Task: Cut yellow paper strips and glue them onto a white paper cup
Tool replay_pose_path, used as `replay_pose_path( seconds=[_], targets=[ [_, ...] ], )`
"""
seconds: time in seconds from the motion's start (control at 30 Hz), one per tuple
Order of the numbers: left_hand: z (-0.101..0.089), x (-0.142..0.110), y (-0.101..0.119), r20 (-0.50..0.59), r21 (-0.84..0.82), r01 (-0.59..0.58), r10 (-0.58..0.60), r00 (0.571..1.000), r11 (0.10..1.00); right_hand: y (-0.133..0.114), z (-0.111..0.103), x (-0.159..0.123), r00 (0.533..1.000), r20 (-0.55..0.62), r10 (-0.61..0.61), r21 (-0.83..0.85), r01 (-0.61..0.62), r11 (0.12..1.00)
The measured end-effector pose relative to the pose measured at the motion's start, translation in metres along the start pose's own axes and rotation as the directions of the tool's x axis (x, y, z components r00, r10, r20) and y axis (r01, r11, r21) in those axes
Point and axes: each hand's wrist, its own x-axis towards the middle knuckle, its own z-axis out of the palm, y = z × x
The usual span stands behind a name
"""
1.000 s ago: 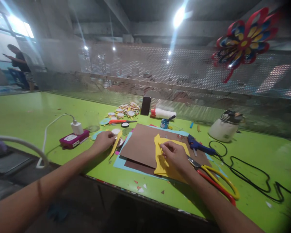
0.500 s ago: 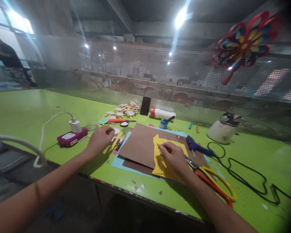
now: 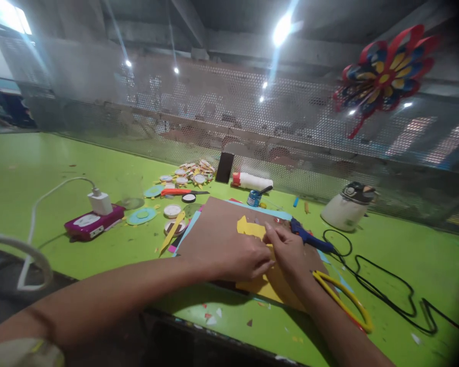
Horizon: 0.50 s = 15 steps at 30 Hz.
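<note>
My left hand (image 3: 248, 257) is closed, its fingers curled down over a yellow sheet (image 3: 248, 228) that lies on brown sheets (image 3: 210, 224). Close beside it, my right hand (image 3: 288, 250) is closed too, thumb and forefinger pinched at the yellow sheet's right part. What either set of fingers holds is hidden. Much of the yellow sheet is covered by both hands. Scissors with yellow and red handles (image 3: 342, 300) lie partly under my right forearm. A blue glue gun (image 3: 311, 235) rests just beyond my right hand.
To the left are a purple power socket (image 3: 95, 224), a clear cup (image 3: 132, 191), a blue ring (image 3: 141, 216) and a yellow strip (image 3: 172, 234). Behind lie an orange-handled knife (image 3: 181, 192), a blue jar (image 3: 254, 198), a thread spool (image 3: 252, 181) and a phone (image 3: 225, 167). A white pot (image 3: 344, 209) stands right.
My left hand has moved right, from beside the yellow strip to the yellow sheet. My right hand has shifted slightly right. The view has turned a little, and the person at far left is out of view.
</note>
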Motion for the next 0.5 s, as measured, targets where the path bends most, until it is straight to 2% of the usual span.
replay_pose_path(
  seconds=[0.13,0.33,0.5],
  targets=[
    [0.008,-0.012,-0.007,-0.033,0.017,0.017,-0.017,0.999,1.0,-0.008,-0.003,-0.001,0.999,-0.007,0.034,0.002,-0.034,0.999],
    [0.019,-0.016,-0.007,-0.012,-0.027,-0.057,0.056,0.998,0.998,-0.008,0.005,-0.004,0.994,0.003,0.106,0.068,-0.106,0.992],
    [0.012,-0.015,-0.014,-0.011,-0.031,0.034,-0.034,0.999,0.999,-0.003,0.012,-0.005,0.984,0.014,0.176,0.134,-0.176,0.975]
  ],
)
